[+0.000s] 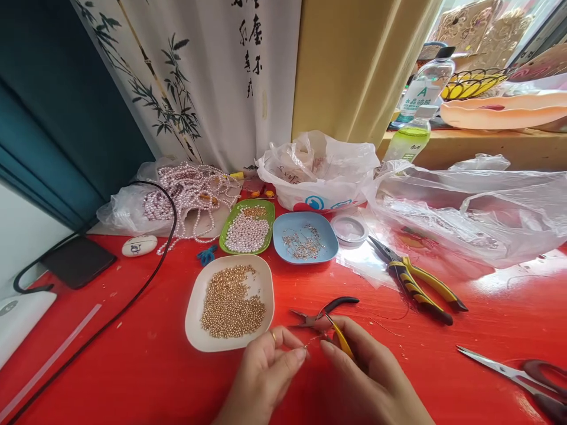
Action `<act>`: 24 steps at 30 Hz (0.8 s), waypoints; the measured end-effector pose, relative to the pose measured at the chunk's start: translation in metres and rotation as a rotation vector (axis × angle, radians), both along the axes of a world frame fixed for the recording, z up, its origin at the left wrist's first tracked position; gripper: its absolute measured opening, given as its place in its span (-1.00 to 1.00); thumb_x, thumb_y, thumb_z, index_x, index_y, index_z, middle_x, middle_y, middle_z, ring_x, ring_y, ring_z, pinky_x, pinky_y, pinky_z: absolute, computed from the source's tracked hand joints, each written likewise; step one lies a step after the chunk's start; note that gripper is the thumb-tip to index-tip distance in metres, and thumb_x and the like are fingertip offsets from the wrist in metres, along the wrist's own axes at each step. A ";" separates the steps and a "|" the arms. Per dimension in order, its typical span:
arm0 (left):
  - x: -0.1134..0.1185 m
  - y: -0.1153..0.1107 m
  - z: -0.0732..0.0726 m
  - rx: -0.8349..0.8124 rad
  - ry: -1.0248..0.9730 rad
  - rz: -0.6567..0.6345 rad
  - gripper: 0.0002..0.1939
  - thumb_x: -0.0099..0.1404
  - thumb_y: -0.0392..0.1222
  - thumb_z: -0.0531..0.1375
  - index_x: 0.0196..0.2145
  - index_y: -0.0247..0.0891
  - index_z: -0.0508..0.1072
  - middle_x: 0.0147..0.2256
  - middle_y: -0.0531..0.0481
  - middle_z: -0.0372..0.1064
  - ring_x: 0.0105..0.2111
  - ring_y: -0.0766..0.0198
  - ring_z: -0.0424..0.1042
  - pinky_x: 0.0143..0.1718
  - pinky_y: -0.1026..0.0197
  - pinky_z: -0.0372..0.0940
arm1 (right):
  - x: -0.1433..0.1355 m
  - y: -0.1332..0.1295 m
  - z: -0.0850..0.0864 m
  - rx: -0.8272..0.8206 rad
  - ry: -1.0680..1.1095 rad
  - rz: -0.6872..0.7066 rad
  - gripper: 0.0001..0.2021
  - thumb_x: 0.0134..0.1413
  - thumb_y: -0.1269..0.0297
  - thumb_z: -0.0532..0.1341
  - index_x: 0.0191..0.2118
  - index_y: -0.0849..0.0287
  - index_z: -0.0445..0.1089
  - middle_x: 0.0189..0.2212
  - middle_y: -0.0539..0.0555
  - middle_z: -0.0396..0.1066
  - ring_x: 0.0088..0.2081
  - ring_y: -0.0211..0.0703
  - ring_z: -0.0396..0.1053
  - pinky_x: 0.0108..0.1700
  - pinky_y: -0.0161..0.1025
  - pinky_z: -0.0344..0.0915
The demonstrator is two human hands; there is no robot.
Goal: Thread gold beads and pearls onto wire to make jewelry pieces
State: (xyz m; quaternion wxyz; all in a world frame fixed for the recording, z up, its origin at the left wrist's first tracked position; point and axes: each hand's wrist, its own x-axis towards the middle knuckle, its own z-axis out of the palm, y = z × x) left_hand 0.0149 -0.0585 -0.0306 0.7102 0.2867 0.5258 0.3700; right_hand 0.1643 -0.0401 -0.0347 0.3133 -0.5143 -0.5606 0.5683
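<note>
My left hand (272, 369) is closed in a pinch on one end of a thin beaded wire (313, 339) in front of the cream tray. My right hand (365, 360) is closed around the small pliers (342, 339) with yellow and black handles; their jaws point left, over the red table. Gold beads (233, 304) fill much of the cream tray (194, 321). Behind it stand a green tray (225, 227) of pink and gold beads and a blue tray (328, 239) with small metal pieces.
Larger pliers (416, 283) and scissors (500, 369) lie at the right. Plastic bags (319, 171) and pink bead strands (195, 189) line the back. A black cable (146, 286) crosses the left side near a black phone (80, 261).
</note>
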 end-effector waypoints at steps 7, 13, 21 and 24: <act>-0.002 0.000 0.002 -0.004 0.003 -0.043 -0.75 0.05 -0.06 0.15 -0.52 -0.26 0.18 -0.77 0.30 -0.16 -0.73 0.50 -0.26 -0.66 0.29 -0.35 | -0.005 0.002 0.001 0.016 -0.084 0.130 -0.75 -0.01 0.18 0.11 -0.29 0.21 0.40 -0.62 -0.05 0.28 -0.51 -0.24 0.25 -0.45 -0.37 0.23; -0.002 -0.001 0.001 -0.008 0.017 -0.051 -0.76 0.05 -0.07 0.15 -0.53 -0.26 0.18 -0.76 0.29 -0.15 -0.71 0.48 -0.25 -0.65 0.27 -0.34 | -0.007 0.002 0.005 0.005 -0.173 0.162 -0.79 0.00 0.27 0.06 -0.56 0.22 0.26 -0.69 -0.14 -0.01 -0.60 -0.37 -0.02 -0.60 -0.45 0.01; -0.003 -0.001 -0.003 -0.016 -0.003 -0.069 -0.80 0.05 -0.10 0.14 -0.53 -0.26 0.21 -0.75 0.27 -0.14 -0.71 0.47 -0.23 -0.63 0.26 -0.34 | -0.004 0.003 0.008 0.279 -0.369 0.168 -0.83 -0.04 0.41 0.01 -0.60 0.17 0.15 -0.71 -0.14 0.02 -0.63 -0.38 -0.02 -0.62 -0.46 -0.03; -0.004 -0.002 -0.009 0.003 -0.037 -0.074 -0.80 0.05 -0.09 0.14 -0.51 -0.27 0.25 -0.75 0.26 -0.11 -0.71 0.47 -0.20 -0.62 0.27 -0.34 | -0.002 0.002 0.005 0.408 -0.441 0.169 -0.81 -0.01 0.38 0.00 -0.59 0.15 0.16 -0.72 -0.12 0.12 -0.66 -0.37 0.05 -0.62 -0.45 0.01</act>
